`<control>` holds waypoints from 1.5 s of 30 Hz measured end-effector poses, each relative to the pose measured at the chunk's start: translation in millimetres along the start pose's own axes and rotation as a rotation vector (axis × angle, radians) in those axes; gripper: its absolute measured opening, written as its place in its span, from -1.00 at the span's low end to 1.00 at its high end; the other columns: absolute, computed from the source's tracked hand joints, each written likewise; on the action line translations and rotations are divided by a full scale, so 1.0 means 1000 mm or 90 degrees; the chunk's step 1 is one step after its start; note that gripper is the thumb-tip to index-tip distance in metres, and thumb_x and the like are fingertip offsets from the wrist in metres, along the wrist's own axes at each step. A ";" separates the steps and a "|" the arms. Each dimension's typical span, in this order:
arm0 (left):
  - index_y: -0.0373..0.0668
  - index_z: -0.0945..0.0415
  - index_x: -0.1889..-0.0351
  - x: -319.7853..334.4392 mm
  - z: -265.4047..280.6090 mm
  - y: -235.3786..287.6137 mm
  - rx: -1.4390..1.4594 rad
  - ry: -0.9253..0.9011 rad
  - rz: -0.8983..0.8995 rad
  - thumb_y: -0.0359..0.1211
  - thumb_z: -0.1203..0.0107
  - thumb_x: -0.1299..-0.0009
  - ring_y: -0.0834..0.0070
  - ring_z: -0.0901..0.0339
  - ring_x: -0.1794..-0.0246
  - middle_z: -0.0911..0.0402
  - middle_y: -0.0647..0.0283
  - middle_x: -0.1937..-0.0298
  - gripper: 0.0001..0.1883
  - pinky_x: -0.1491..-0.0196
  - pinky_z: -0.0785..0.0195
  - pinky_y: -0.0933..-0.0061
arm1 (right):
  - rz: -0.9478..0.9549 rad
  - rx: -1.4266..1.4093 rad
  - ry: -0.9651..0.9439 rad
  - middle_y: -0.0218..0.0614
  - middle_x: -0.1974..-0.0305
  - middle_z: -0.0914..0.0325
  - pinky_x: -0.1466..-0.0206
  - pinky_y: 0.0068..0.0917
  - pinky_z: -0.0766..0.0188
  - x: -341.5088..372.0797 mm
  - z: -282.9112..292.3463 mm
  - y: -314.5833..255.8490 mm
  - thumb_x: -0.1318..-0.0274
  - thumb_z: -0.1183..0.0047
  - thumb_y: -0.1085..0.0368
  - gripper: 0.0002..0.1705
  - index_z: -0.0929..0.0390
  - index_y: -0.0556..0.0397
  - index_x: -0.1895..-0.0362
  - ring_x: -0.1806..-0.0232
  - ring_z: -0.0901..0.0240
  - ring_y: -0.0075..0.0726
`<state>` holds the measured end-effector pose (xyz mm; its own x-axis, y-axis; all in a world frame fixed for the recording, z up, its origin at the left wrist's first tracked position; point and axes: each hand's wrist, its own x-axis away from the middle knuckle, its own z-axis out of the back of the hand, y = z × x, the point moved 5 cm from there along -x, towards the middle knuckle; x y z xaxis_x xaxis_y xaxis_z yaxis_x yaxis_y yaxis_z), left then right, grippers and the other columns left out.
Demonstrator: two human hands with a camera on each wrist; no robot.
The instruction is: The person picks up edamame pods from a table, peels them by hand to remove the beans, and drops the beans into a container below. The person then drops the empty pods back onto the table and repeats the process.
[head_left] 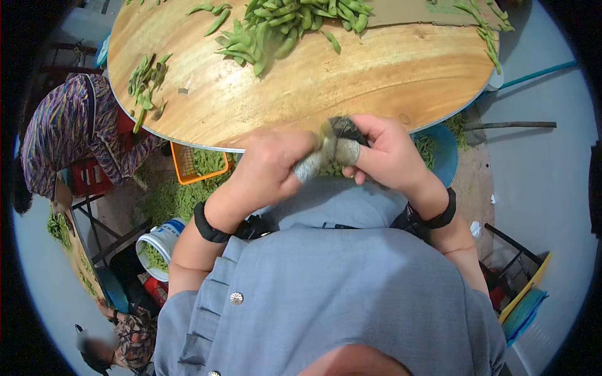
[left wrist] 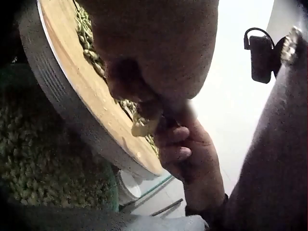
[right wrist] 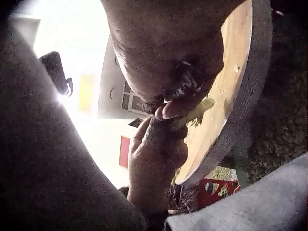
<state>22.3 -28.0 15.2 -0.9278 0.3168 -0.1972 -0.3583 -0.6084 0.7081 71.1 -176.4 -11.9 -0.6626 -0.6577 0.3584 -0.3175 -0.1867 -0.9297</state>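
In the head view my left hand [head_left: 269, 160] and right hand [head_left: 392, 153] meet just off the table's near edge, above the lap. A green soybean pod [right wrist: 197, 113] is pinched between the fingers of both hands; its end sticks out in the right wrist view. Silvery wrapping covers both thumbs, and a dark wrap [head_left: 348, 128] is round a right finger. The fingertips are blurred and partly hide the pod. Beyond the hands, a heap of pods [head_left: 288, 22] lies on the round wooden table [head_left: 351, 75].
Smaller bunches of pods [head_left: 147, 81] lie at the table's left. Below stand an orange basket [head_left: 182, 172], a white bucket [head_left: 164, 235] and a blue basin [head_left: 444, 156], with pods in or around them. One person [head_left: 69, 135] bends at the left; another [head_left: 128, 338] is lower left.
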 end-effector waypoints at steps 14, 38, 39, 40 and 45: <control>-0.25 -0.50 0.49 0.083 0.045 -0.034 -0.241 -0.399 0.324 -0.31 -0.16 -0.14 0.05 -0.53 0.47 -0.53 0.02 0.56 -0.82 0.41 -0.37 0.18 | 0.215 0.546 0.167 -0.12 0.42 -0.54 0.28 -0.31 -0.43 -0.060 0.041 -0.025 0.00 -0.17 0.09 -0.68 -0.56 0.07 0.28 0.37 -0.50 -0.08; -0.28 -0.54 0.12 -0.005 -0.009 -0.042 0.571 0.044 0.336 -0.38 -0.04 -0.40 0.65 -0.45 0.27 -0.55 0.39 0.30 -0.81 0.17 -0.35 0.58 | 0.026 -0.070 -0.062 -0.42 0.30 -0.49 0.55 -0.74 -0.28 -0.008 0.005 -0.008 -0.12 0.24 0.45 -0.51 -0.27 0.14 -0.20 0.60 -0.28 -0.71; -0.29 -0.54 0.11 -0.007 -0.008 -0.039 0.557 0.080 0.278 -0.40 -0.05 -0.39 0.67 -0.45 0.23 -0.55 0.38 0.27 -0.81 0.14 -0.35 0.58 | 0.027 -0.070 -0.062 -0.42 0.30 -0.49 0.55 -0.74 -0.28 -0.009 0.005 -0.005 -0.12 0.24 0.45 -0.51 -0.27 0.14 -0.20 0.60 -0.28 -0.71; -0.29 -0.54 0.11 -0.007 -0.008 -0.038 0.556 0.078 0.276 -0.40 -0.05 -0.39 0.67 -0.45 0.23 -0.55 0.38 0.27 -0.81 0.14 -0.35 0.58 | 0.045 -0.070 -0.065 -0.42 0.30 -0.49 0.57 -0.74 -0.26 -0.010 0.006 -0.004 -0.12 0.25 0.46 -0.50 -0.28 0.13 -0.20 0.61 -0.27 -0.70; -0.32 -0.52 0.10 -0.011 -0.008 -0.031 0.462 0.062 0.220 -0.45 -0.02 -0.38 0.67 -0.44 0.19 -0.57 0.34 0.22 -0.81 0.08 -0.34 0.58 | 0.042 -0.157 -0.064 -0.41 0.32 -0.49 0.63 -0.73 -0.21 -0.008 0.005 -0.007 -0.11 0.27 0.50 -0.49 -0.29 0.09 -0.20 0.64 -0.22 -0.71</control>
<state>42.7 -17.9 -9.9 -0.9906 0.1121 0.0784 0.0759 -0.0257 0.9968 81.7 -173.8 -8.9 -0.6200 -0.7343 0.2765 -0.4406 0.0342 -0.8971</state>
